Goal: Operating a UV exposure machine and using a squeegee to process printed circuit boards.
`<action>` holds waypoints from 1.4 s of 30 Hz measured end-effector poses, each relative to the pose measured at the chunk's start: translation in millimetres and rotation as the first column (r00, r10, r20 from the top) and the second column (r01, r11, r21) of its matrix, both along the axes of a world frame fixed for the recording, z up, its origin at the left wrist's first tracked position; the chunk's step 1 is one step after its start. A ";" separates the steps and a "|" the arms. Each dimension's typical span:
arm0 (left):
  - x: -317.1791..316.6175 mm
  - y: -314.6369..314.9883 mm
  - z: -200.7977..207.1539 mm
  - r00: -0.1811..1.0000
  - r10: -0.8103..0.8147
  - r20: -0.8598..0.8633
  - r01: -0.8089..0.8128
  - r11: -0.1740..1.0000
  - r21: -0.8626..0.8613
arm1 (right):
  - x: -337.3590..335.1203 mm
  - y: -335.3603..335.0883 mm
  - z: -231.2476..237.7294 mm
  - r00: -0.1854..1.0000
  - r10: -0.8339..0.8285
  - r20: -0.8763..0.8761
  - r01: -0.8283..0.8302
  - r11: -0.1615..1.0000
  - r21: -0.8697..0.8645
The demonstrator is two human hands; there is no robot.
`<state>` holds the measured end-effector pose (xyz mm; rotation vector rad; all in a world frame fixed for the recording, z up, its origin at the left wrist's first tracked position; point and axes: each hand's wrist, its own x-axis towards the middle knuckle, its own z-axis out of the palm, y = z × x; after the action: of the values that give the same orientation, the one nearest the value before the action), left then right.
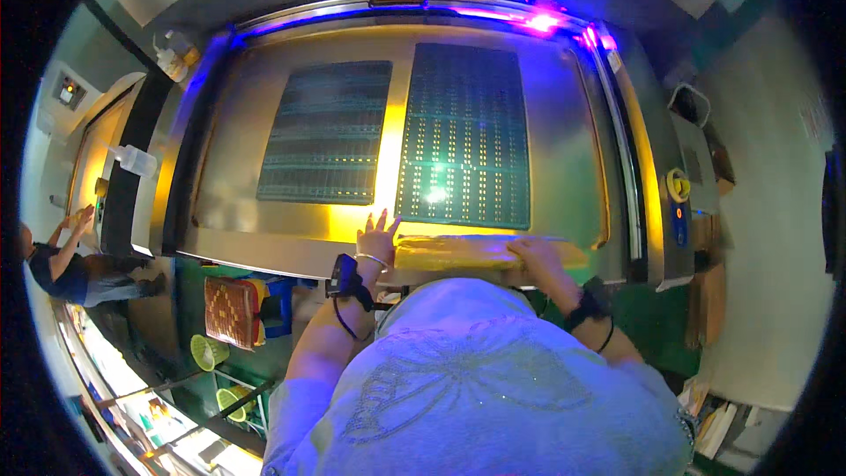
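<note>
Two dark green panels with rows of small marks, resembling circuit boards, lie side by side on a large shiny metal bed. The left panel (324, 134) is a little shorter; the right panel (465, 134) bears rows of bright dots. My left hand (377, 243) has its fingers spread at the bed's near edge, below the gap between the panels. A long yellow strip, like folded film (454, 252), lies along that edge in front of the right panel. My right hand (538, 259) is closed on the strip toward its right end. Its fingertips are partly hidden.
A raised frame (627, 167) borders the bed, with purple light at the far right corner. Left of it stand a white squeeze bottle (134, 159) and other bottles (174, 58). A tape roll (677, 186) sits at right. Another person (66, 263) works far left.
</note>
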<state>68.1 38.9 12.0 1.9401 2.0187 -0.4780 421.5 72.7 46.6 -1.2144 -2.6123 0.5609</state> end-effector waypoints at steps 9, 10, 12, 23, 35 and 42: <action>-3.5 5.4 -28.5 0.997 0.050 -0.060 -0.052 0.998 -0.030 | -15.0 -5.6 22.6 0.998 0.010 0.064 -0.004 0.996 -0.087; -2.5 8.6 -25.3 0.997 0.038 -0.071 -0.041 0.998 -0.039 | -15.3 -4.3 16.3 0.996 0.016 0.090 -0.010 0.997 -0.073; -2.3 8.8 -19.0 0.996 0.027 -0.085 -0.032 0.998 -0.051 | -17.1 -4.0 12.0 0.993 0.023 0.113 -0.016 0.998 -0.062; -13.1 9.9 -2.4 0.991 0.114 0.064 -0.113 0.993 -0.011 | -22.3 -6.1 2.5 0.996 0.031 0.086 -0.039 0.994 0.103; -1.0 11.5 -11.0 0.996 0.051 -0.078 -0.054 0.998 -0.039 | -25.8 -7.1 -1.4 0.999 0.017 0.036 -0.021 0.993 0.115; -10.5 -2.2 -16.0 0.994 0.087 0.072 -0.090 0.995 0.051 | -30.7 -8.1 5.2 0.995 -0.007 0.096 0.005 1.000 0.017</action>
<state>57.6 36.7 -4.1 1.8612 2.0831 -0.3334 390.8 64.7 51.8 -1.2742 -2.6852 0.4896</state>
